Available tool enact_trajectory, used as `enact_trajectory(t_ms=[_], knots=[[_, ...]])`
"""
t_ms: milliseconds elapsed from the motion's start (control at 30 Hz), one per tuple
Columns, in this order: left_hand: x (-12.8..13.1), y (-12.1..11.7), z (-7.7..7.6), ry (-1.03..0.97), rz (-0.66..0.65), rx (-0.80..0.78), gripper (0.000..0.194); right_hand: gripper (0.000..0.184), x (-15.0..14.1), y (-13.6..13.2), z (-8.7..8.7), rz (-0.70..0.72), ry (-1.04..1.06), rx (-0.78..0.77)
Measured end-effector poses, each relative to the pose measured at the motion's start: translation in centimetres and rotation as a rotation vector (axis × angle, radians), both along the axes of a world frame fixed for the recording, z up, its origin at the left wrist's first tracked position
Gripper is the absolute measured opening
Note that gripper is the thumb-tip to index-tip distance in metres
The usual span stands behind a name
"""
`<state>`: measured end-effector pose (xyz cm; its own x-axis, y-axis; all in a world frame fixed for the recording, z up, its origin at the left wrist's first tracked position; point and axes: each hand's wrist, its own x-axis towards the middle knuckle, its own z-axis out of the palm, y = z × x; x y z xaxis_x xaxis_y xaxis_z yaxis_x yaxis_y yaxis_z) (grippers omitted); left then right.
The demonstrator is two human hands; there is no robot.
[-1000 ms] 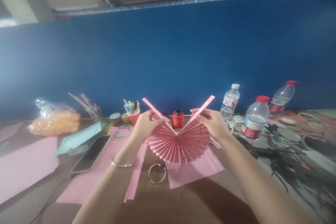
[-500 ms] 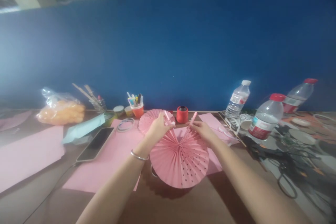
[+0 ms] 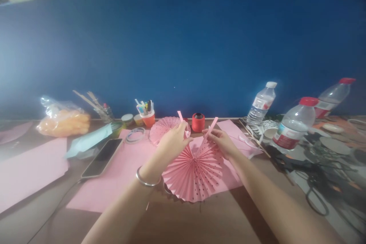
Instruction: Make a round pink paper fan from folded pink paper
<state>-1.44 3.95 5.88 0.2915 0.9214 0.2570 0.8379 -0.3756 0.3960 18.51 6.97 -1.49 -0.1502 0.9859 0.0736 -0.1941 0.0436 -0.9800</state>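
A pleated pink paper fan (image 3: 192, 177), dotted with dark spots on its right part, is spread nearly full circle in front of me. My left hand (image 3: 175, 139) grips its left end strip, fingers closed, a silver bangle on the wrist. At the right end strip, my right hand (image 3: 219, 141) pinches the fan. Between the two strips a V-shaped gap faces away from me. A second pink pleated fan (image 3: 162, 127) lies behind my left hand, partly covered by it.
Pink paper sheets (image 3: 114, 183) and a phone (image 3: 103, 158) lie left. Behind stand a cup of pens (image 3: 148, 118) and a red round container (image 3: 198, 122). A bag of orange material (image 3: 65, 120) sits far left. Plastic bottles (image 3: 296, 124) and cables (image 3: 313, 187) crowd the right.
The fan's end strips have moved slightly farther apart, and its lower edge tilts a little differently. Both hands keep hold of it. The view has shifted slightly.
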Motion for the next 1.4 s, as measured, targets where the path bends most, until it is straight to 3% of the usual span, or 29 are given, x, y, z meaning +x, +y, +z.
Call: enact_trajectory(t_ms=[200,333,567,733,967,1400], knots=[[-0.1,-1.2,1.8,0.138,-0.129,0.059,0.028,0.034,0.5,-0.4,2.1,-0.004,-0.019,0.106],[-0.2,-1.2,1.7,0.177,-0.154,0.088,0.025,0.031,0.6,-0.6,2.9,-0.026,-0.052,0.177],[0.0,0.3,-0.4,0.210,-0.071,0.228,0.042,0.032,0.2,-0.2,1.8,-0.078,-0.034,0.180],[0.0,1.2,-1.4,0.199,-0.087,0.208,0.026,0.035,0.2,0.2,0.9,-0.179,0.020,0.168],[0.0,1.5,-1.7,0.110,-0.155,0.188,0.019,0.034,0.3,0.6,0.3,-0.246,0.066,0.175],[-0.2,1.6,-1.8,0.159,-0.232,0.165,0.020,0.036,0.5,0.8,0.2,-0.273,0.116,0.168]])
